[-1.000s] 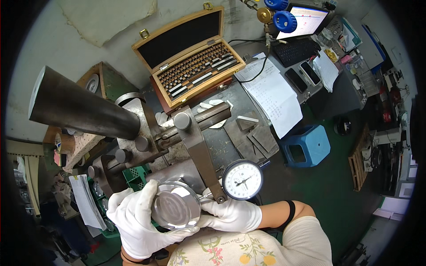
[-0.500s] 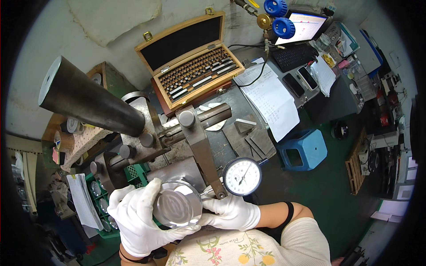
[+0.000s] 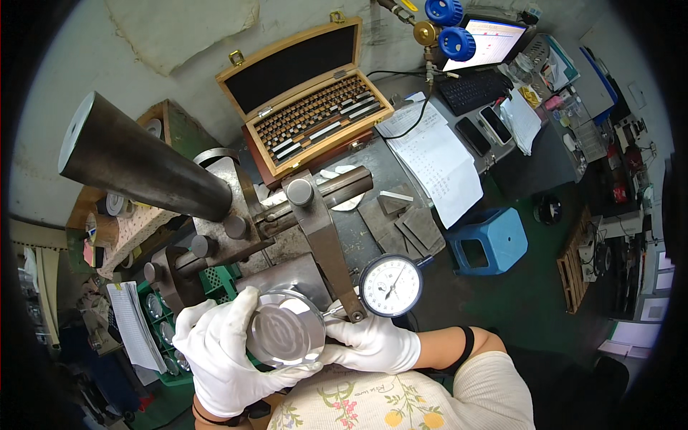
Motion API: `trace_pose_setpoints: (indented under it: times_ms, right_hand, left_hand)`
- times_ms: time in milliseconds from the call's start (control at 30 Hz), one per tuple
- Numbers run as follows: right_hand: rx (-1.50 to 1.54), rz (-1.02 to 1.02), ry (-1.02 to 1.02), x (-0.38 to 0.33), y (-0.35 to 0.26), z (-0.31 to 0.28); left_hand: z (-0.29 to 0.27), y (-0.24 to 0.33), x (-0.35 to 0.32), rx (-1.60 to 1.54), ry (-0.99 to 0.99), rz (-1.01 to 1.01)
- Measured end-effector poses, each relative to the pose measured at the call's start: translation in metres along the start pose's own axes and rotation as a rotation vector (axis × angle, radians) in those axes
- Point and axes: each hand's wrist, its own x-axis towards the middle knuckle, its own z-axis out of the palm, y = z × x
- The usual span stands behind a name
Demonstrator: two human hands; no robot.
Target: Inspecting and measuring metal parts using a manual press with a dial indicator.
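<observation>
A shiny round metal part (image 3: 286, 330), with a polished rim and a brushed round face turned up toward me, sits between my gloved hands. My left hand (image 3: 222, 351) wraps its left side, with fingers over the upper edge and the thumb along the bottom. From the right, my right hand (image 3: 365, 342) closes on its lower right edge; some of its fingertips are hidden. A dial indicator (image 3: 390, 286) with a white face stands just above my right hand, clamped to a steel arm (image 3: 326, 247). Its probe tip meets the part's right side. A steel block (image 3: 295, 279) lies behind the part.
A dark steel column (image 3: 150, 158) slants up on the left. Behind stands an opened wooden case of gauge blocks (image 3: 322, 118). Papers (image 3: 437, 168), phones (image 3: 494, 123) and a blue stool (image 3: 493, 242) are on the right. A green crate (image 3: 165, 315) holds several round metal parts.
</observation>
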Motion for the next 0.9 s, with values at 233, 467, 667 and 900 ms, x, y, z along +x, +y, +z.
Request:
trace_pose_setpoints:
  times_ms: [233, 467, 667, 900]
  right_hand:
    - [0.018, 0.022, 0.005, -0.005, 0.008, 0.009]
    - [0.01, 0.034, 0.039, -0.002, 0.0, 0.005]
    - [-0.016, 0.122, -0.051, -0.004, -0.002, 0.002]
    - [-0.001, 0.103, -0.008, -0.003, -0.003, 0.004]
  left_hand:
    - [0.001, 0.0, 0.0, 0.0, 0.008, -0.001]
    - [0.002, -0.001, 0.0, -0.004, 0.011, -0.007]
    - [0.006, -0.003, -0.005, 0.003, 0.016, -0.014]
    - [0.006, -0.003, -0.005, -0.002, 0.01, -0.028]
